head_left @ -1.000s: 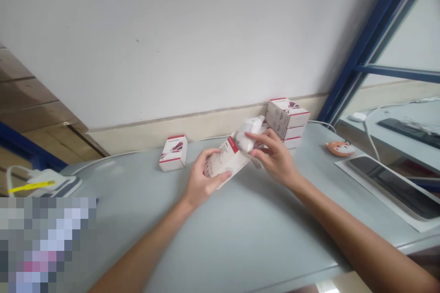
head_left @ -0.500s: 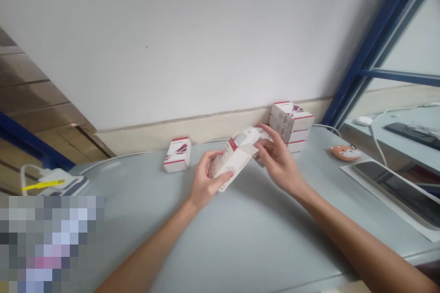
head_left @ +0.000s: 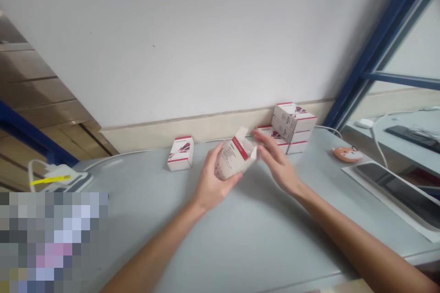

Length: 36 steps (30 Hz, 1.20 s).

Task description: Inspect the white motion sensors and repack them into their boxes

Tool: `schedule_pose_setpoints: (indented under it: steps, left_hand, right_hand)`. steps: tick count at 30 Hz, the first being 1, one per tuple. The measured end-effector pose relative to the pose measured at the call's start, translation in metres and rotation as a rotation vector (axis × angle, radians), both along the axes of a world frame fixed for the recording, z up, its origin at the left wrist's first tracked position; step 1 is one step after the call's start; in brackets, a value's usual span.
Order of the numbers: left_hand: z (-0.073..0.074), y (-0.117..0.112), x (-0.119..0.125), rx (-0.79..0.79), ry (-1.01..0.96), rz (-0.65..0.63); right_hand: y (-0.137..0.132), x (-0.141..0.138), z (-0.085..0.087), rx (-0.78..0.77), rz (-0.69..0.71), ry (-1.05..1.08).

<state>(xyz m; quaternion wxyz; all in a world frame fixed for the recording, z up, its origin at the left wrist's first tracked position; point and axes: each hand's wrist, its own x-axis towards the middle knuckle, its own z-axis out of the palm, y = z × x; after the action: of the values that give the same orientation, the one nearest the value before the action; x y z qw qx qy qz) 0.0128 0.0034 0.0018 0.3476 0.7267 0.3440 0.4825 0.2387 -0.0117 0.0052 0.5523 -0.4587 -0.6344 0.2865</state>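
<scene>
On the grey counter point(head_left: 137, 201), a white box point(head_left: 180, 153) stands alone; next, the left hand point(head_left: 215, 181) grasps an open white-and-red carton point(head_left: 233, 160) held above the counter; the right hand point(head_left: 278, 169), open, hovers just beside it, before stacked boxes point(head_left: 292, 121).

Smooth, matt paperboard carton point(head_left: 234, 160)

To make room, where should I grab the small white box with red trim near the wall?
Pinch the small white box by its two long sides, coming from above on the near side. It seems flat on the table with the wall close behind, so the far end is hard to reach. The right hand looks free; the left hand holds a carton.
</scene>
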Motion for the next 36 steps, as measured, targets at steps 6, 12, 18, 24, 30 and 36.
schedule_pose_setpoints:
  steps: [6,12,18,24,30,36]
  left_hand:
    - [0.009,-0.008,-0.003,0.111,0.204,0.018]
    - [0.011,-0.008,-0.007,0.300,0.277,0.025]
    - [0.006,-0.007,-0.008,0.498,0.364,0.069]
    - [0.007,-0.008,-0.002,0.514,0.343,0.172]
    - [0.003,-0.010,0.004,0.587,0.286,0.199]
    - [-0.001,-0.008,0.001,0.599,0.262,0.224]
  right_hand:
    - [-0.004,-0.010,0.001,0.085,0.022,-0.017]
    - [-0.010,-0.018,0.019,0.058,0.068,0.345]
    - [-0.016,-0.003,0.043,-0.236,0.136,0.760]
    - [-0.028,-0.027,0.031,-0.059,0.171,0.412]
    - [-0.037,-0.045,0.024,0.389,-0.050,-0.095]
    - [-0.037,-0.046,0.015,0.340,0.058,-0.161]
